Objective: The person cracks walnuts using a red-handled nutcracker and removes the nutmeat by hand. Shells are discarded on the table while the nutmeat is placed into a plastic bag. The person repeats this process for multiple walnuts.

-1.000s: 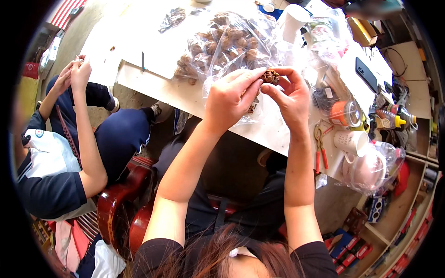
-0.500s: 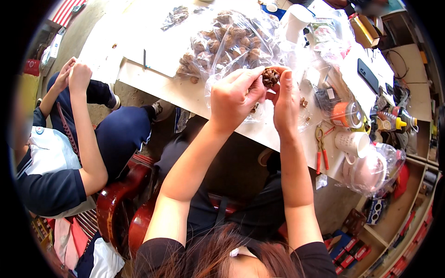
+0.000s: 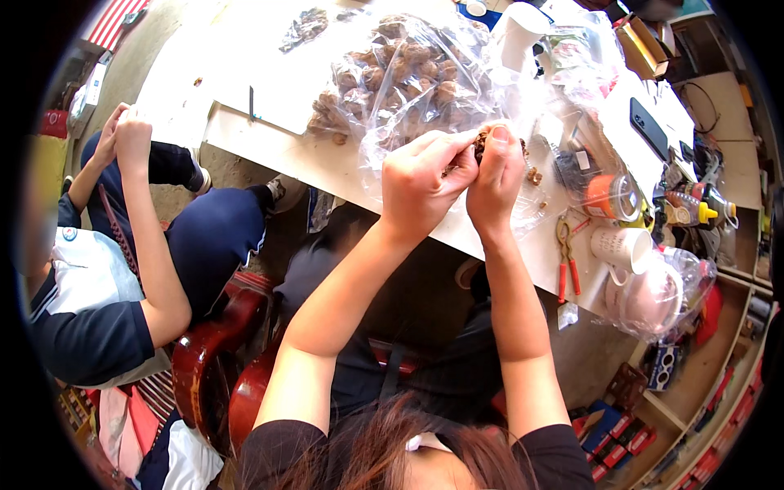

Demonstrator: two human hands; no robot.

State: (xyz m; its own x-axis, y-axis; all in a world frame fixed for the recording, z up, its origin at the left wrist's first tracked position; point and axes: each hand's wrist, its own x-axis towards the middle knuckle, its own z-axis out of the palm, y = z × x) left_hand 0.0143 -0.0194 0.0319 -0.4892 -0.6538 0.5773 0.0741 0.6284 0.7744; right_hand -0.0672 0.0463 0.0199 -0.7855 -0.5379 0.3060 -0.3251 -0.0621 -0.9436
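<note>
Brown cracked walnut [image 3: 480,145] is mostly hidden by fingers now, way less exposed than half a second ago: right hand [image 3: 496,175] closed round it, left hand [image 3: 429,178] pinching, beside the clear bag [image 3: 400,86], so probably two-handed picking

Red chair [image 3: 192,359], seemingly concrete floor [image 3: 584,359]

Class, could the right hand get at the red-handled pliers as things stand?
Probably yes: the red-handled pliers lie uncovered on the table, to the right of the right hand, though that hand is occupied with a brown nut.
</note>
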